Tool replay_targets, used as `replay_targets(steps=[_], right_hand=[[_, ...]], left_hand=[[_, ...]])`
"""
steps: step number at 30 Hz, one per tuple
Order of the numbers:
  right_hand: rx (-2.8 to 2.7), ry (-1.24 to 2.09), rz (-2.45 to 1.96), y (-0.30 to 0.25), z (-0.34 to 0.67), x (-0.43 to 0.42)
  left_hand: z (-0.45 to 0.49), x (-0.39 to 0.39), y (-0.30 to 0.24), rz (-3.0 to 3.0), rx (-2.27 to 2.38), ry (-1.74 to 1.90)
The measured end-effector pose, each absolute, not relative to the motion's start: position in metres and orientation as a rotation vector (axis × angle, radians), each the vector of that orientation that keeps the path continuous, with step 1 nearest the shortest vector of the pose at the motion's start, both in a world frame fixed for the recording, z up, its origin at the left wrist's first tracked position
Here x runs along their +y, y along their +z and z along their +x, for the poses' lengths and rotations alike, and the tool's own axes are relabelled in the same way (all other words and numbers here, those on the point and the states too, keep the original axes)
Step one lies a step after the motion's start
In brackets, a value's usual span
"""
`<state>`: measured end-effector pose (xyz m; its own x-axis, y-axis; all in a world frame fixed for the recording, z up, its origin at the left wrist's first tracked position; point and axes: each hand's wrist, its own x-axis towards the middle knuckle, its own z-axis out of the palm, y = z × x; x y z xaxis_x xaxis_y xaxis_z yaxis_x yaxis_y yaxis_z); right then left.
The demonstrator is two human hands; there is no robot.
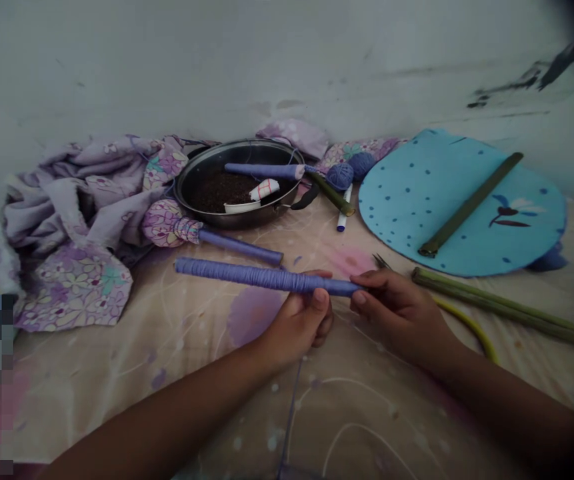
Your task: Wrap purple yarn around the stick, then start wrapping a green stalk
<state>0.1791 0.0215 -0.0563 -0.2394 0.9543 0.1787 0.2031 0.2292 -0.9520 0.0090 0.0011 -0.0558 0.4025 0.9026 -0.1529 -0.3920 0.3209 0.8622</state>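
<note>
A long stick wrapped in purple yarn (247,274) lies level above the patterned cloth, held at its right end. My left hand (301,320) is closed round the stick from below. My right hand (401,310) pinches the stick's right tip with its fingertips. A thin strand of purple yarn (289,407) trails down from my left hand toward the near edge. A second yarn-wrapped stick (239,246) with a floral cloth head (167,223) lies just behind.
A metal pan (191,180) with dark grains holds another wrapped stick and a small bundle. Purple yarn balls (340,175), a marker (343,217), a blue foam fan shape (467,220) with a green stalk on it, green stalks (507,310) at right, crumpled floral fabric (77,227) at left.
</note>
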Motion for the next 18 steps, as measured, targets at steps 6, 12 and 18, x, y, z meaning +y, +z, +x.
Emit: replay_targets(steps=[6, 12, 18], right_hand=[[-1.898, 0.591, -0.881, -0.0541, 0.1810, 0.0214], [-1.935, 0.508, -0.876, -0.0521, 0.1826, 0.0160], [-1.518, 1.308, -1.141, -0.0495, 0.1777, 0.0182]], left_hand=[[0.0083, 0.0020, -0.0604, 0.912, 0.691, 0.949], [0.0072, 0.0013, -0.0599, 0.984, 0.649, 0.984], [0.0057, 0.0014, -0.0598, 1.005, 0.590, 0.949]])
